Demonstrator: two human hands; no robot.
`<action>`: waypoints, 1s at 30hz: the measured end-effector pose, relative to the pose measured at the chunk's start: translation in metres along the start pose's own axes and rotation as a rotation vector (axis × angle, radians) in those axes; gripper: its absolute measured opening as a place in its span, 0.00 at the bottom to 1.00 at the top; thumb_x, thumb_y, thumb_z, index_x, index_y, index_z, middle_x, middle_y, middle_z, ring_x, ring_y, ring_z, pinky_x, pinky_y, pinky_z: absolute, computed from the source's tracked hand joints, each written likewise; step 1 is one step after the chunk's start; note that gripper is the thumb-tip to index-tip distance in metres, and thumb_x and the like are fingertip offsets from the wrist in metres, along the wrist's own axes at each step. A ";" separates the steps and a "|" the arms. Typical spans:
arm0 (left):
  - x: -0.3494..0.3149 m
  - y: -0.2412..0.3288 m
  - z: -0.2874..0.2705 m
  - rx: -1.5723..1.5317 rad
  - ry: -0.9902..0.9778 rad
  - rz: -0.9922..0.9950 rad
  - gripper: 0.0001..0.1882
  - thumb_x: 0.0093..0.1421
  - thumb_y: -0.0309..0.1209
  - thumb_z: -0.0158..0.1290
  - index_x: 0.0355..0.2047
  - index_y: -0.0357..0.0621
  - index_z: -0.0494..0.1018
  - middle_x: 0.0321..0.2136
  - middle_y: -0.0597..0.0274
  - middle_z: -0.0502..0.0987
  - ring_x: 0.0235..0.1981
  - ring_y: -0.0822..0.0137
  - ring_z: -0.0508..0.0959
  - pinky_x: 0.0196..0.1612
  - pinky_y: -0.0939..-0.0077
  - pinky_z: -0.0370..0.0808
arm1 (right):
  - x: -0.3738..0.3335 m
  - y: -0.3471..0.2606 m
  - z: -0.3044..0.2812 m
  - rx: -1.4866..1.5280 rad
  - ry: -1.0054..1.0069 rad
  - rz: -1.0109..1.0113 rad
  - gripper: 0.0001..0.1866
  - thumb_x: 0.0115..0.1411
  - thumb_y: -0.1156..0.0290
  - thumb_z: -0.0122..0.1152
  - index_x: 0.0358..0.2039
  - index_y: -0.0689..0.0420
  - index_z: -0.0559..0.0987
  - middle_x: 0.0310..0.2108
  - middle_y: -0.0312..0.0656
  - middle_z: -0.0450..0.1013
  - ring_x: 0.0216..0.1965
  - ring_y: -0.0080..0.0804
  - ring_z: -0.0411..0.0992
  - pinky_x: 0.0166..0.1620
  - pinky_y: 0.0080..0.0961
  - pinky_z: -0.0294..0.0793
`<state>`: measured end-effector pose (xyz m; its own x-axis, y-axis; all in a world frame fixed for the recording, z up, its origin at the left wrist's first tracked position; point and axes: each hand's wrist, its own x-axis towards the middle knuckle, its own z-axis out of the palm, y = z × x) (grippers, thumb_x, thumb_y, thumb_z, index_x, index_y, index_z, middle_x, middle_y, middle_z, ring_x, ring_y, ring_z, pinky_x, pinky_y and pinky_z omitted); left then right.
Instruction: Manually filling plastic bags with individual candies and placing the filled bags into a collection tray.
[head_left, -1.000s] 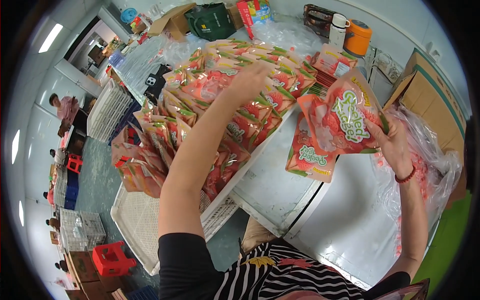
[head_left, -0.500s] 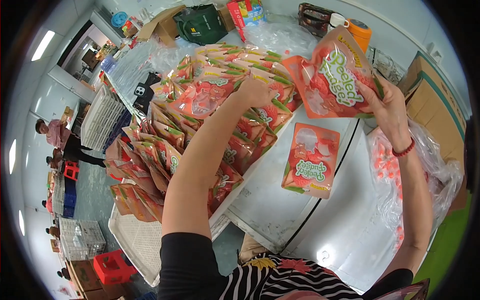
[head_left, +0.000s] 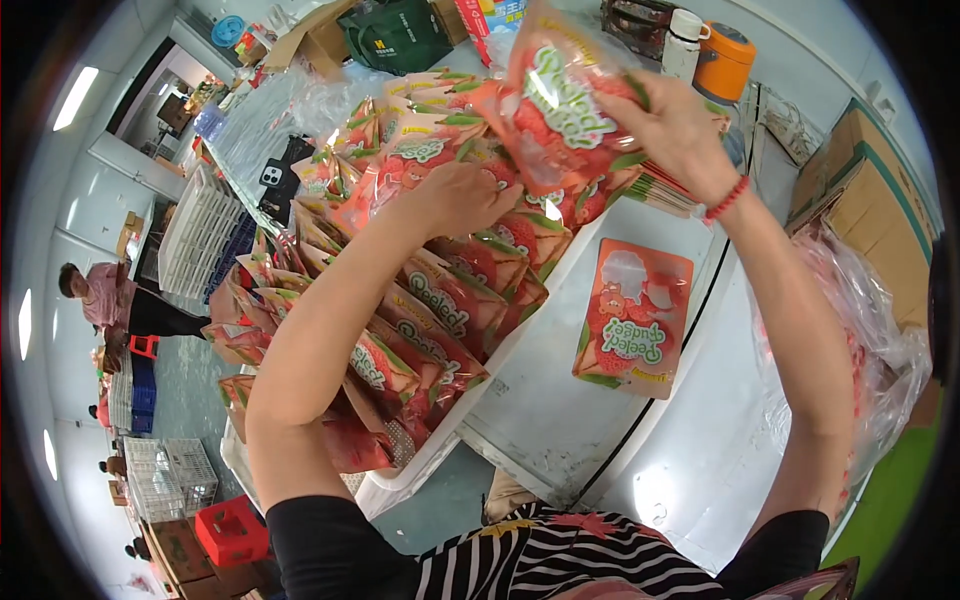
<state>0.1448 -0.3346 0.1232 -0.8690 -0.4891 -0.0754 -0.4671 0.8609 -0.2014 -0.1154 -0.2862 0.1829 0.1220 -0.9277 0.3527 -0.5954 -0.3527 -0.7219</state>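
A white table point(head_left: 560, 400) carries a long, overlapping spread of red-and-green snack pouches point(head_left: 440, 300), packed upright in a white tray point(head_left: 400, 480) along its left edge. In the last second the person's right hand point(head_left: 675, 125) has swung a single pouch point(head_left: 560, 110) up from the table's right side to above the far end of the rows, fingers clamped on its right edge; the left hand point(head_left: 460, 195) has stayed down among the pouches, fingers curled onto their tops. That lift puts the held pouch right at the stack, seemingly ready to join it. One more pouch point(head_left: 632, 318) now lies flat and alone on the bare table. Behind, a clear plastic bag point(head_left: 860, 330) bulges at right beside cardboard boxes point(head_left: 870, 190). An orange-lidded jar point(head_left: 722, 62) stands just beyond the raised hand, close to its path.
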 end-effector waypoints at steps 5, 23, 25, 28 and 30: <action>-0.013 0.007 -0.018 -0.086 -0.080 -0.091 0.17 0.65 0.37 0.34 0.31 0.43 0.71 0.20 0.48 0.74 0.25 0.49 0.75 0.31 0.55 0.70 | 0.017 0.019 0.028 -0.057 -0.232 0.124 0.14 0.61 0.64 0.56 0.40 0.62 0.76 0.24 0.35 0.74 0.22 0.17 0.72 0.22 0.17 0.72; 0.007 0.026 -0.012 -0.333 0.306 -0.142 0.17 0.62 0.39 0.45 0.29 0.41 0.77 0.21 0.46 0.75 0.27 0.49 0.75 0.36 0.60 0.71 | 0.025 0.071 0.124 0.024 -0.376 0.092 0.30 0.51 0.65 0.63 0.56 0.50 0.67 0.44 0.52 0.73 0.44 0.49 0.72 0.48 0.40 0.71; 0.013 0.020 -0.009 -0.314 0.395 -0.020 0.16 0.61 0.40 0.47 0.29 0.40 0.77 0.22 0.47 0.75 0.27 0.51 0.75 0.35 0.61 0.71 | 0.015 0.065 0.136 -0.232 -0.107 -0.073 0.27 0.52 0.60 0.61 0.53 0.50 0.70 0.44 0.52 0.73 0.43 0.48 0.73 0.47 0.39 0.72; 0.029 0.014 -0.010 -0.244 0.114 -0.022 0.14 0.58 0.40 0.51 0.31 0.41 0.77 0.28 0.52 0.77 0.32 0.54 0.75 0.37 0.64 0.71 | 0.013 0.081 0.125 -0.306 -0.062 -0.095 0.25 0.53 0.56 0.59 0.51 0.51 0.72 0.41 0.51 0.74 0.42 0.49 0.73 0.45 0.40 0.72; 0.007 -0.003 -0.006 -0.262 0.132 -0.134 0.13 0.58 0.39 0.52 0.33 0.42 0.77 0.27 0.52 0.76 0.32 0.54 0.75 0.38 0.63 0.71 | 0.003 0.056 0.097 -0.297 -0.118 -0.080 0.23 0.56 0.56 0.58 0.49 0.54 0.72 0.38 0.49 0.75 0.41 0.46 0.74 0.42 0.38 0.73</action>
<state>0.1393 -0.3400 0.1289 -0.8027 -0.5928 0.0653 -0.5900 0.8053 0.0590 -0.0711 -0.3207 0.0855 0.2586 -0.9125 0.3170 -0.7838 -0.3900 -0.4832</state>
